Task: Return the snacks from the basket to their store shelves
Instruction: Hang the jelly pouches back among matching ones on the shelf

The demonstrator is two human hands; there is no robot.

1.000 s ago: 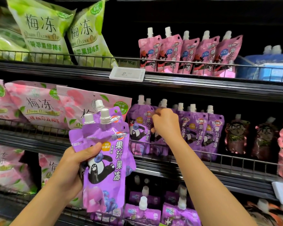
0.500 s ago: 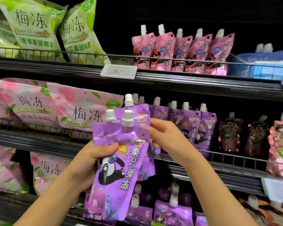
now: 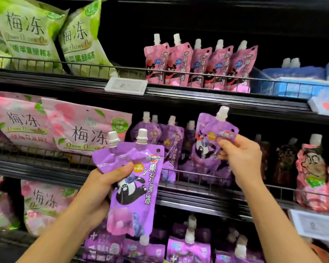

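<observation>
My right hand (image 3: 241, 160) pinches one purple pouch (image 3: 210, 141) for shelving beside its fingers (image 3: 223, 143); my left hand (image 3: 103, 185) grips two spare pouches (image 3: 135, 188).

Bright packets, dark shelf recesses (edges bowed, slightly blurred).

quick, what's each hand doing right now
Left hand: holding two purple pouches.
Right hand: pinching one purple pouch by its top corner.

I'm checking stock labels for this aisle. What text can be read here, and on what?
"果汁果冻": purple pouch gripped in the left hand.
"梅冻": green bags, top shelf.
"梅冻": pink bags, middle shelf.
"2.": price tag; remaining digits blurred.
Pouch in the right hand: print unreadable.
</observation>
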